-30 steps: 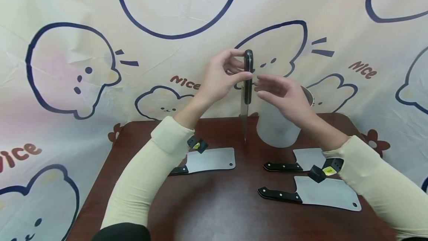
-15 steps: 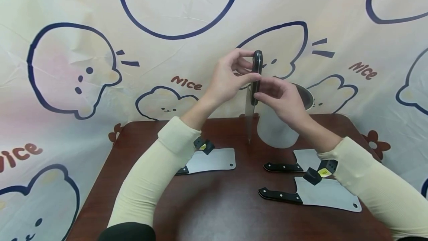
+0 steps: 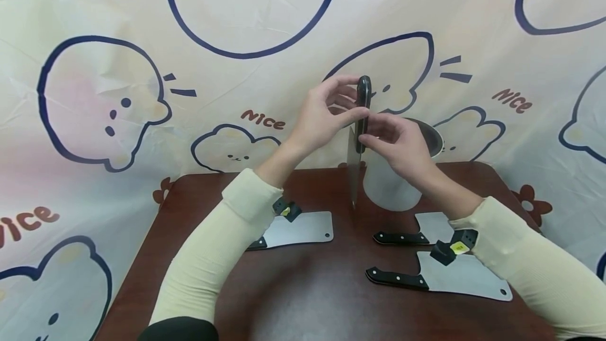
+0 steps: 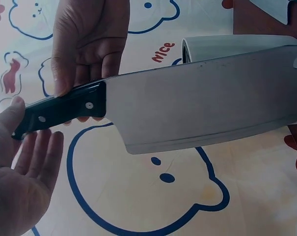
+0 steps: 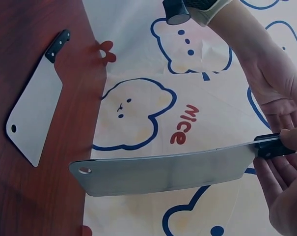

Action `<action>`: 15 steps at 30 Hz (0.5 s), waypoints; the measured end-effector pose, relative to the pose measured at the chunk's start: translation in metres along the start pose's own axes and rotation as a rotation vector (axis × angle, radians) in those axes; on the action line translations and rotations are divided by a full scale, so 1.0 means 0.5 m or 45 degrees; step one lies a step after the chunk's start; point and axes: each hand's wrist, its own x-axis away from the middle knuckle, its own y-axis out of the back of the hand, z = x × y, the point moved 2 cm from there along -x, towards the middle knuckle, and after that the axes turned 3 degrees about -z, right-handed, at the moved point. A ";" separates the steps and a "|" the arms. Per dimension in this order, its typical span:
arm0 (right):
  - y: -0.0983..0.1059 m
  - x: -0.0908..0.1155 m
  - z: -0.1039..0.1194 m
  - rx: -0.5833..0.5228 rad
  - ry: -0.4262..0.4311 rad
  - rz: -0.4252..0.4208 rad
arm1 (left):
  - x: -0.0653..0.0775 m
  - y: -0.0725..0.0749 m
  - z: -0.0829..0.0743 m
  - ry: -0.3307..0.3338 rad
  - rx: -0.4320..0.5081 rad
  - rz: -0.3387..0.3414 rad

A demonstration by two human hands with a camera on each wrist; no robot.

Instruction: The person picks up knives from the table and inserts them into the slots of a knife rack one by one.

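A cleaver (image 3: pixel 363 93) with a black riveted handle is held up off the table, handle on top and blade pointing down, seen edge-on in the head view. My left hand (image 3: pixel 322 114) pinches the handle's upper end between thumb and fingers. Lower on the same handle, close to the blade, my right hand (image 3: pixel 400 146) pinches it from the other side. The broad steel blade (image 4: pixel 202 98) shows its flat face in the left wrist view. Just right of the blade stands a white cylindrical container (image 3: pixel 393 186), partly hidden by my right hand.
On the brown table (image 3: pixel 284 299) lie more cleavers: one at left (image 3: pixel 303 226) under my left wrist, one at right (image 3: pixel 433 222), and another in front of it (image 3: pixel 459 272). A patterned cloth (image 3: pixel 265 83) hangs behind the table's back edge.
My right hand, apart from the handle a second ago, has closed onto its lower part. The cleaver and left hand shifted a little to the right, then stayed nearly still.
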 end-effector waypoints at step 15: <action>0.007 -0.005 -0.004 0.045 -0.032 -0.008 | 0.064 0.068 0.050 0.176 -0.178 0.142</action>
